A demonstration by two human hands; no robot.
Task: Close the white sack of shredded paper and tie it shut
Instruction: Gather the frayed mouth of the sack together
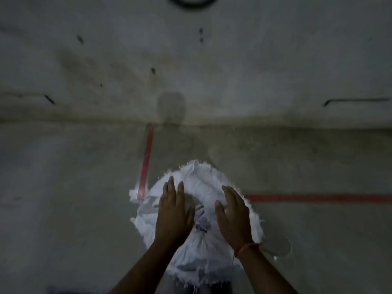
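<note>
Two bare hands hover over the white sack (197, 247), which stands on the concrete floor (74, 209) directly below the camera. Its neck looks gathered into a pinched waist at the middle, with the frayed top spreading beyond it. The left hand (172, 217) lies flat with fingers straight and spread on the sack's left side; the right hand (233, 219) is likewise open, cupped beside the gathered neck, gripping nothing. Blur hides whether a cord already binds the neck, so I judge the closing done and the tying either under way or just finished. Next would be seizing the neck and cinching a knot. Red floor lines (318, 197) run left and right of the sack, a wall (254, 60) rises beyond; nothing obstructs the sack.
</note>
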